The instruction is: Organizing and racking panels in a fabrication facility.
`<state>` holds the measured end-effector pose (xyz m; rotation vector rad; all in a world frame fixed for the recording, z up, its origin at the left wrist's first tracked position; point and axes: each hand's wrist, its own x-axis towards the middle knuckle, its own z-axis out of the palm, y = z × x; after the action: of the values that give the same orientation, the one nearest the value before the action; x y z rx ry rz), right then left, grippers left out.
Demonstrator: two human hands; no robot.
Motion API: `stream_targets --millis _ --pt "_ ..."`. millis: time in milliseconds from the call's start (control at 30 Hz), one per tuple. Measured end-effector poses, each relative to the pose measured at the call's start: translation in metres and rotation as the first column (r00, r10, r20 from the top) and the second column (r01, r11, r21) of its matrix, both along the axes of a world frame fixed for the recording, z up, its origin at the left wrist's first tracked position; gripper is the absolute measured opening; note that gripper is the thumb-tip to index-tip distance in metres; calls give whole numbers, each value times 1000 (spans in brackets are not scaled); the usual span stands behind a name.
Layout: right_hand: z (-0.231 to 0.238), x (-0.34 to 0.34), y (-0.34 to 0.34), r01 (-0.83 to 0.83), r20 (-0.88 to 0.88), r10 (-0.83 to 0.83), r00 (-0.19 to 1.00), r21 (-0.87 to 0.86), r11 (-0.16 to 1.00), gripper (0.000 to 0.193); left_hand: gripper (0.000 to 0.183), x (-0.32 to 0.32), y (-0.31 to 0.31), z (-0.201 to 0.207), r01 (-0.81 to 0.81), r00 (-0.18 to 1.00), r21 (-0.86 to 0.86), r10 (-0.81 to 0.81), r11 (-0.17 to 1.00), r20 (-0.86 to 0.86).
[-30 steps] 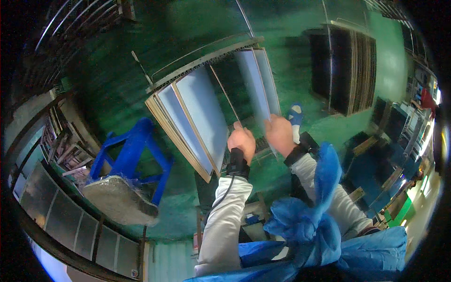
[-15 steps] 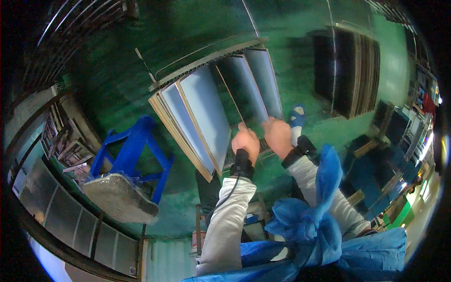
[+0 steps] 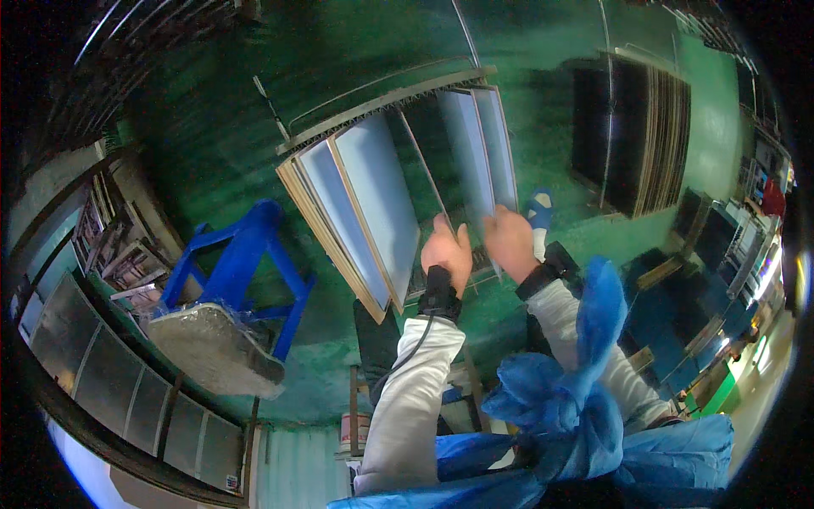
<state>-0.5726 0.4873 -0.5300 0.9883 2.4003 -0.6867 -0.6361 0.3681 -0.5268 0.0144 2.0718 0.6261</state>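
Note:
Grey-blue flat panels stand on edge in a metal rack point(image 3: 381, 102) on the green floor. One group of panels point(image 3: 365, 212) leans left, another group point(image 3: 500, 144) stands at the right. My left hand point(image 3: 447, 248) is closed on the lower end of a thin sheet point(image 3: 420, 170) standing in the gap between the groups. My right hand point(image 3: 509, 240) grips the lower edge of a grey panel point(image 3: 469, 157) next to the right group. Both wrists wear dark bands, and a cable runs down my left sleeve.
A blue metal stand point(image 3: 246, 263) with a plastic-wrapped grey slab point(image 3: 216, 356) sits at the left. A dark stack of sheets point(image 3: 632, 136) stands at the right. Shelving point(image 3: 110, 246) lines the left edge. A blue shoe point(image 3: 536, 208) and blue plastic wrap point(image 3: 577, 399) are near me.
The grey panel in my right hand tipped left toward the gap, then swung back to the right group. Both hands shifted slightly along the panels' lower edges.

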Motion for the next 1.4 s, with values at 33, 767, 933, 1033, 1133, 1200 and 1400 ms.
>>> stream_targets --millis 33,767,933,1033,1133,1200,1400 --pt "2 0 -1 9 -10 -9 1000 -5 1000 22 43 2 -7 0 -23 999 48 25 999 -46" --pt "67 -56 -30 -12 -286 -38 957 -172 985 29 16 -16 -117 -15 -220 932 81 234 972 -276" --pt "32 -78 -84 -24 -264 -75 962 -355 935 30 17 -8 -81 -15 -126 962 179 165 976 -219" --pt "17 -84 -101 -47 -175 19 984 -153 987 38 23 -7 -69 -11 40 972 143 -5 989 -237" --pt "2 -79 -102 -7 -211 -31 977 -180 984 40 32 -1 -80 -29 -49 960 315 132 948 -247" --pt "-5 -74 -99 -5 -180 -34 983 -215 977 36 35 0 -84 -25 -185 969 304 225 934 -101" --pt "-32 -59 -88 -33 -103 10 995 -220 975 27 50 -33 -110 17 -26 725 113 96 993 -682"
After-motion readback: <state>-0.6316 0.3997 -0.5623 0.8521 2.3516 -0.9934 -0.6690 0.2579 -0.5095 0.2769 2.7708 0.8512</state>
